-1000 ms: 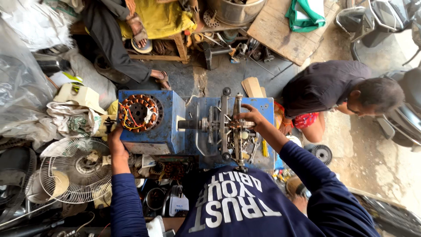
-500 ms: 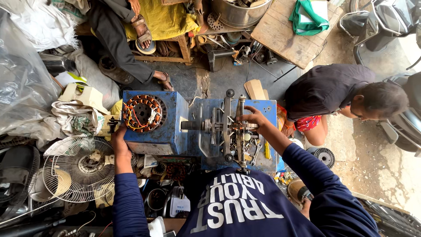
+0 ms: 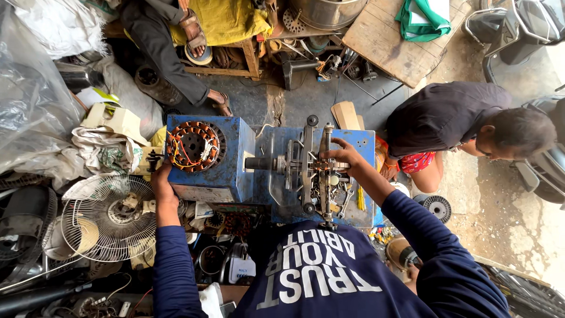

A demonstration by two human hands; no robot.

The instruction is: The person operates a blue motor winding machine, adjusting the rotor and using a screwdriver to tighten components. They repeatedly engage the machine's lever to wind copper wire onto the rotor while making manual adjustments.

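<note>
A blue coil-winding machine (image 3: 235,171) stands in front of me, with a motor stator (image 3: 195,145) wound in copper resting on its top left. My left hand (image 3: 161,179) grips the black crank handle (image 3: 152,159) at the machine's left side. My right hand (image 3: 341,156) rests on the metal winding former (image 3: 315,168) at the machine's right, fingers closed on the copper wire there. Loose nuts and small tools lie on the blue tray (image 3: 359,141) under the former.
A white fan guard (image 3: 109,218) lies at my left. A person in a dark shirt (image 3: 453,118) crouches at the right. Another person's sandalled feet (image 3: 197,38) are at the top. Bags, a wooden board (image 3: 391,41) and motor parts crowd the floor.
The view has shifted slightly. My left hand has stayed at the crank and my right hand has stayed on the winding former.
</note>
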